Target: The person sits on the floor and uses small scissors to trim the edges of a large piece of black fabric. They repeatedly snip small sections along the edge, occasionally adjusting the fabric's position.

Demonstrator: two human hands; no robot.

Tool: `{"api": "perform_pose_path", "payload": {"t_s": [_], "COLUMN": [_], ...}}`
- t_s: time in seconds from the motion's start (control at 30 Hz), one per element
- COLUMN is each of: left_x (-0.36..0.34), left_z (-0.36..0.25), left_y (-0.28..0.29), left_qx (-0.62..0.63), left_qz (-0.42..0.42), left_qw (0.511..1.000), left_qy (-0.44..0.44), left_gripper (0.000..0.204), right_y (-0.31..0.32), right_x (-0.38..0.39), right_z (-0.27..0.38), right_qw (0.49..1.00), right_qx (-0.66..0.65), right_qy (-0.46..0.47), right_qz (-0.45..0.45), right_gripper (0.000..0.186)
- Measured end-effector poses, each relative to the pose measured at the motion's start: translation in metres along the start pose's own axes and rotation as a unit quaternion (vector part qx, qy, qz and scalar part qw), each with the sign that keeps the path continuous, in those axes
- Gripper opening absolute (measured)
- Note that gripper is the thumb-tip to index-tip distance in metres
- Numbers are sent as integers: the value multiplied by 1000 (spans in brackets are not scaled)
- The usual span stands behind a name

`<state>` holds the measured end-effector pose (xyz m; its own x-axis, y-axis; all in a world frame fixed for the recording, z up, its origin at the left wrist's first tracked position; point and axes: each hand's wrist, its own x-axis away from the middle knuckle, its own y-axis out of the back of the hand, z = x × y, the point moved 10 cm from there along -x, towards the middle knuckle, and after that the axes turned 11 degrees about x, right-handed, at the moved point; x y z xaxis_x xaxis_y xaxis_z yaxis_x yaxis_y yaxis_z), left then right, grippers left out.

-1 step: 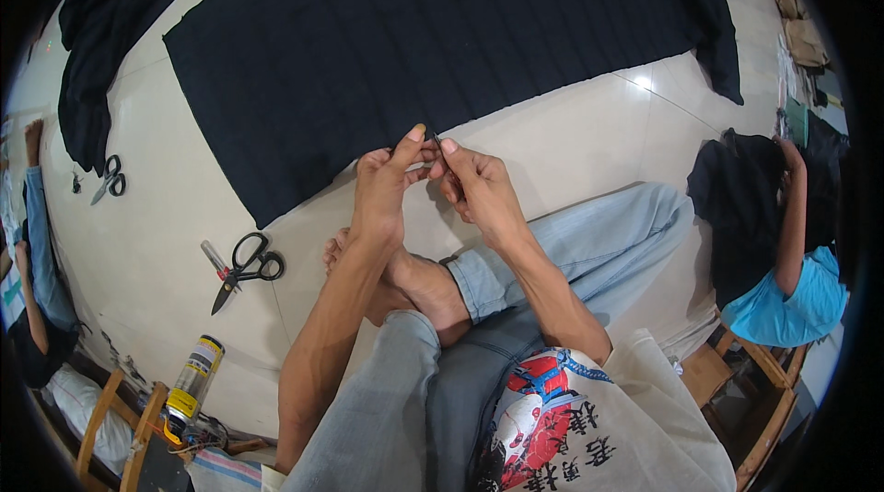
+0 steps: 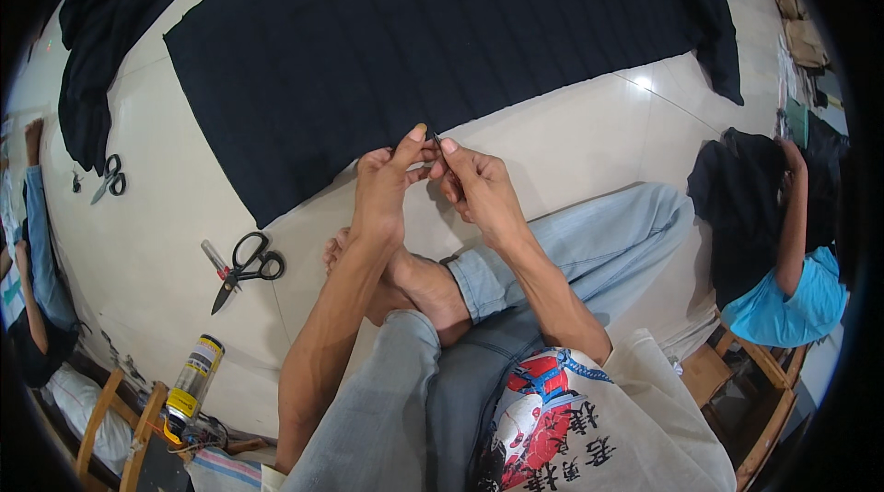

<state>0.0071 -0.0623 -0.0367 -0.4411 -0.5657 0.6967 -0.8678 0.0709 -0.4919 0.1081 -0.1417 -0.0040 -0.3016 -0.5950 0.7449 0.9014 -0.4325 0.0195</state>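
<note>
Both my hands meet just off the near edge of a wide black cloth (image 2: 433,31) spread on the floor. My left hand (image 2: 385,183) has its thumb up and its fingers curled in toward the right hand; whatever it grips is too small to name. Between the thumb and finger of my right hand (image 2: 481,186) is a small, thin dark thing (image 2: 436,138), pinched at the tips. To the left of my bare feet (image 2: 419,285) lie black-handled scissors (image 2: 247,269), beside a small tool with a clear and red handle (image 2: 214,257).
A yellow and black spray can (image 2: 195,377) lies lower left near wooden legs (image 2: 143,427). Second scissors (image 2: 110,181) rest by black cloth (image 2: 92,77) at the far left. A co-worker in a blue shirt (image 2: 792,303) handles black cloth at right; another person (image 2: 37,308) sits at left.
</note>
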Motion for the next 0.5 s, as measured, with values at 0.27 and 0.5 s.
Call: {"api": "perform_pose_path", "payload": {"t_s": [0.27, 0.5], "left_x": [5, -1], "left_z": [-1, -4], "left_y": [1, 0], "left_qx": [-20, -21], "left_qz": [-21, -16], "left_qw": [1000, 1000], "left_qy": [12, 3], "left_gripper": [26, 25], "right_y": [-1, -1], "right_x": [2, -3], "right_z": [-2, 3], "right_qw": [1000, 1000], "right_qx": [12, 10], "right_qy": [0, 5], "right_qz": [-11, -13], "right_gripper": [46, 45]}}
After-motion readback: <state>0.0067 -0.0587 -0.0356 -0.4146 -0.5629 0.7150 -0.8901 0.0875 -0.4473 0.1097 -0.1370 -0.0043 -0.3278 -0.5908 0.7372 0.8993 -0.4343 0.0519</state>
